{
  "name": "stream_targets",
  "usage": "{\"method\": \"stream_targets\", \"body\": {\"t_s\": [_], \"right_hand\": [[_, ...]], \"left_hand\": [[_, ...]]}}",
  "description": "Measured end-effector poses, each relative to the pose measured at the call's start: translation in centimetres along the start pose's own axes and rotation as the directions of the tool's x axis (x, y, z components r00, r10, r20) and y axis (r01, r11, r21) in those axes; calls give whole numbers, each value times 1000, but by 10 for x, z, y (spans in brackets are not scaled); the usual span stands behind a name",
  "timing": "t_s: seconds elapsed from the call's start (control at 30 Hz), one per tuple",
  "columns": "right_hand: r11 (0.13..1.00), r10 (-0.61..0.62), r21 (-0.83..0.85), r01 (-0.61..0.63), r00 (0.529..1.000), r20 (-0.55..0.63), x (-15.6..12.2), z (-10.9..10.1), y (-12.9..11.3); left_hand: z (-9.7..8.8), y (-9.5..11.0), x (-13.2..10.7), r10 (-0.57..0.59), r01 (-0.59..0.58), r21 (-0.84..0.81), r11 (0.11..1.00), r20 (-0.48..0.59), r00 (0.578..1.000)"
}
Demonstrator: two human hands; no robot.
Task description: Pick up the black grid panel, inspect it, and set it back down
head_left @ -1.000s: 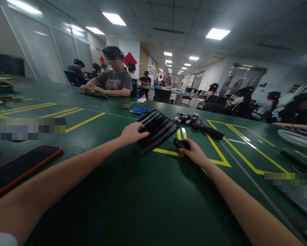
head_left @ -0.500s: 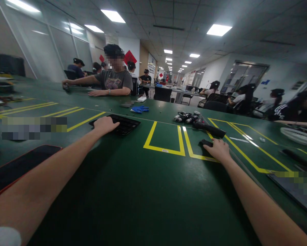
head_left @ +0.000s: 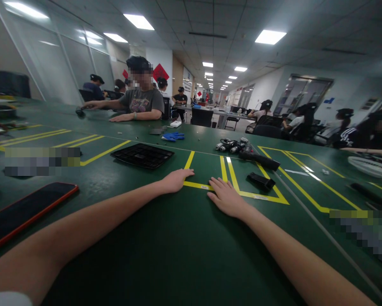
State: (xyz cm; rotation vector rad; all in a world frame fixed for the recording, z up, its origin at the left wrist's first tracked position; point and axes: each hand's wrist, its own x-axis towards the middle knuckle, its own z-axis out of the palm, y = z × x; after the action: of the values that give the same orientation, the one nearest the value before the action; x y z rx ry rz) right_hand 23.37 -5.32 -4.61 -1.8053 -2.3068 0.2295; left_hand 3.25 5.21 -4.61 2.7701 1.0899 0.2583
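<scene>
My left hand point(head_left: 177, 179) rests over the left side of a yellow-taped rectangle point(head_left: 197, 186), fingers stretched out and holding nothing. Across from it, my right hand point(head_left: 226, 196) lies flat with fingers spread near the rectangle's right front corner. A black, shallow plastic tray-like part point(head_left: 142, 156) sits beyond my left hand, apart from it. To the right of my right hand, a small black plastic piece point(head_left: 261, 181) lies within the neighbouring taped rectangle. Behind that piece are a long black part point(head_left: 260, 161) and a cluster of black and silver parts point(head_left: 231, 145).
A phone-like black slab with an orange edge point(head_left: 28, 212) lies at left on the green table point(head_left: 146, 255). Farther back is a blue glove point(head_left: 173, 136). A person point(head_left: 142, 102) works across the table, an arm stretched left. A white round rack point(head_left: 369, 171) stands at right.
My left hand has left the black tray-like part and moved right. My right hand has let go of the small black piece and moved left. Both hands are now closer together.
</scene>
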Motion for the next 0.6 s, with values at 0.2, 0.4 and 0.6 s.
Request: {"method": "stream_targets", "body": {"t_s": [0.2, 0.4, 0.6], "right_hand": [[998, -28, 46, 32, 997, -72, 0, -2, 7], [971, 116, -168, -170, 949, -293, 1, -27, 54], [781, 409, -266, -565, 784, -466, -17, -33, 114]], "left_hand": [[-10, 5, -5, 56, -50, 62, 997, -102, 993], [-17, 67, -56, 307, -305, 33, 952, -69, 949], [-21, 123, -96, 632, -623, -104, 775, 166, 757]]}}
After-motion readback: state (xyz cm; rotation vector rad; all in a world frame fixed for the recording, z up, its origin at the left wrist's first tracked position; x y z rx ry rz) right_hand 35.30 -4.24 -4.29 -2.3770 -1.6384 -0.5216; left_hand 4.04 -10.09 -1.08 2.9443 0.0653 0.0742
